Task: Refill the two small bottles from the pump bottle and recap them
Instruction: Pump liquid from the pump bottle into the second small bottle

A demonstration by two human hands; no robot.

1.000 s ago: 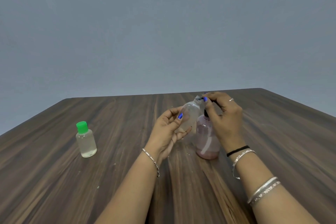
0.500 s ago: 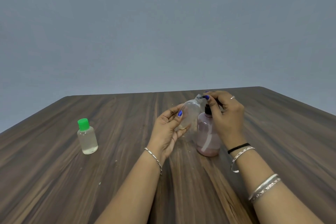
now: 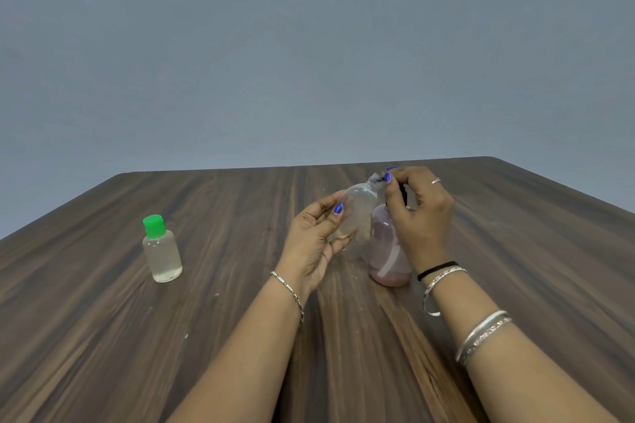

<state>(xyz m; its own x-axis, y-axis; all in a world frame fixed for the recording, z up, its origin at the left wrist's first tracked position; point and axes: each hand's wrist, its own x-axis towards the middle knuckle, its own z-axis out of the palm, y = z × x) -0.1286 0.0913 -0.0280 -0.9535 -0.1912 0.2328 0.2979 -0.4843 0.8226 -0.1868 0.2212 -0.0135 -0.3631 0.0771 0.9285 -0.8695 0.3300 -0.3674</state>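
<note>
My left hand (image 3: 314, 240) holds a small clear bottle (image 3: 357, 213), uncapped and tilted so that its mouth touches the nozzle of the pump bottle. The pink pump bottle (image 3: 386, 251) stands on the wooden table (image 3: 103, 336) right of centre. My right hand (image 3: 421, 213) is curled over its black pump head, which is mostly hidden. A second small clear bottle (image 3: 161, 251) with a green cap stands upright at the left, apart from both hands. No loose cap is in view.
The table's far edge runs just behind the hands, with a plain grey wall beyond. A few small pale specks lie on the wood near the middle and the left front.
Both hands and the tilted bottle have stayed at the pump. The view has shifted slightly; nothing else has moved.
</note>
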